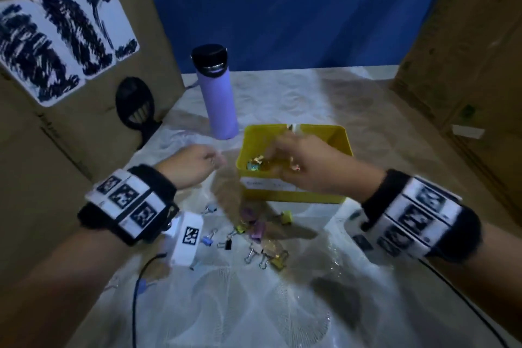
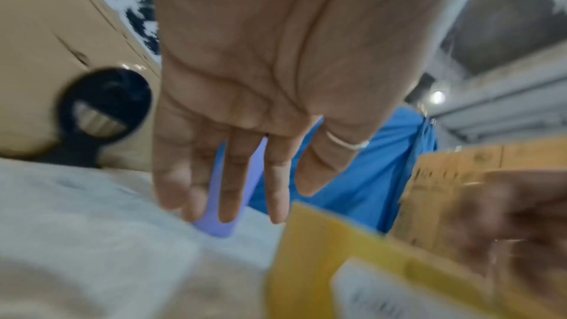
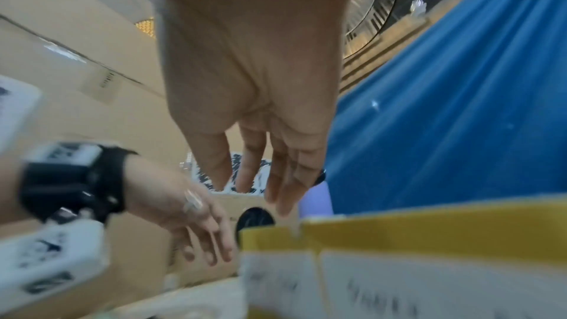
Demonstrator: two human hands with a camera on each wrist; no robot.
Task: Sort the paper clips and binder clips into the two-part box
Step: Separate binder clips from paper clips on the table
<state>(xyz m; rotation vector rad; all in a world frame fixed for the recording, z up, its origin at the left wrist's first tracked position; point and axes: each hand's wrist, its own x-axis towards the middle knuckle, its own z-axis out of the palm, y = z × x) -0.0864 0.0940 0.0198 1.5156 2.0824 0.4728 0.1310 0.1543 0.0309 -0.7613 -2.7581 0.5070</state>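
Step in hand: I judge I am at the drop, with my right hand (image 1: 305, 167) over the yellow two-part box (image 1: 346, 138) and more clips waiting to be picked.
How to do it well: I should let go only once my fingers are past the near wall and over the correct half, low enough that nothing bounces out. Then I should go back for one clip at a time, taking it by the body, not the wire handles.
Right hand: fingers (image 3: 285, 178) hang down, straight and relaxed, above the box's near wall. In the wrist view they hold nothing. The head view is too blurred to say whether a clip is leaving them.
Left hand: my left hand (image 1: 195, 164) hovers just left of the box, apart from it, fingers (image 2: 233, 178) straight and slightly spread, gripping nothing. A ring sits on one finger.
Box: it stands on the cloth-covered tabletop (image 1: 254, 305). Some coloured clips (image 1: 255, 164) lie in its near left part.
Binder clips: a loose scatter of binder clips (image 1: 254, 232) lies on the tabletop just in front of the box, between my wrists.
Paper clips: I cannot make any out.
Nearby: a purple bottle (image 1: 219, 99) stands behind the box's left corner.
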